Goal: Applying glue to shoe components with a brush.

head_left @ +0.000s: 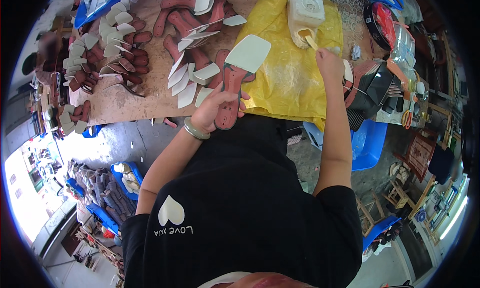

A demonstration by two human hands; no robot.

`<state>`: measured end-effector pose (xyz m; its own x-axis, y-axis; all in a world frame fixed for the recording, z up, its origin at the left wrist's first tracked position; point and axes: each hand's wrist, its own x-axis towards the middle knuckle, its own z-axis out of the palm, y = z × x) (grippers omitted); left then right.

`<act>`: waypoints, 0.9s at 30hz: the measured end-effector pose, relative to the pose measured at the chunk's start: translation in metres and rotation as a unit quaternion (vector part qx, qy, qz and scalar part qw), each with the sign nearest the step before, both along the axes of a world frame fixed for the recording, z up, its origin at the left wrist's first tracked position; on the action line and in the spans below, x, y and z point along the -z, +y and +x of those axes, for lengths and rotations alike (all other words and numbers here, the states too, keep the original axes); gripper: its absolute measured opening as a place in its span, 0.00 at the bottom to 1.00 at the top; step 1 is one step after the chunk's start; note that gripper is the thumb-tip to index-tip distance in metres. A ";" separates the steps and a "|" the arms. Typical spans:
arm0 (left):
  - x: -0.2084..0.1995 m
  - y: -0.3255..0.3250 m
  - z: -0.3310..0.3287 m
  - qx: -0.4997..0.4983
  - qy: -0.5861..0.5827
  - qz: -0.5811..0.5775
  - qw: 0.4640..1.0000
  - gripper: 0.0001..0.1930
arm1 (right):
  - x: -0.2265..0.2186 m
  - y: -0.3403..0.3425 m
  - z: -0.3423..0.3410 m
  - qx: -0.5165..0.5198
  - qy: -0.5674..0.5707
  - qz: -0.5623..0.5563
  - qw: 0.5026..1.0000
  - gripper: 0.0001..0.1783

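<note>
- Wooden worktable: similar pieces lie heaped, probably within easy reach.
- Black shirt: we notice pale lettering and a heart, upside down to us.
- Yellow sheet, apparently shielding the table.
- Red-brown, white-flapped piece over the table's near edge; left hand closed around it, thumb on top, presumably for steadiness.
- White container on the sheet.
- Pale stick, pinched by the closed right hand, its tip at the container's mouth.

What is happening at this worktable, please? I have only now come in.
A person is handling shoe parts at the worktable. The left hand holds a reddish-brown insole with a pale front piece. The right hand grips a pale, flat stick-like tool, its far end at the mouth of a white plastic container on a yellow plastic sheet. More such insoles lie in overlapping piles toward the left.
</note>
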<state>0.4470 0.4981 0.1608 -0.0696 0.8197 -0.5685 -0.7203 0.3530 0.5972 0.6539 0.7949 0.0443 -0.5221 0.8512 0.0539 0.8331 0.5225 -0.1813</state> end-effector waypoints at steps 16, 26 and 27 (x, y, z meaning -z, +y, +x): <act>-0.001 0.020 0.015 0.028 -0.014 -0.022 0.999 0.17 | -0.077 -0.095 -0.010 -0.062 0.314 0.040 0.947 0.06; -0.011 0.022 0.019 0.056 0.018 -0.014 0.998 0.19 | -0.048 -0.043 0.002 -0.003 0.258 0.078 0.963 0.06; -0.012 0.023 0.016 0.048 0.020 -0.019 0.998 0.20 | -0.048 -0.042 0.007 0.016 0.263 0.073 0.962 0.07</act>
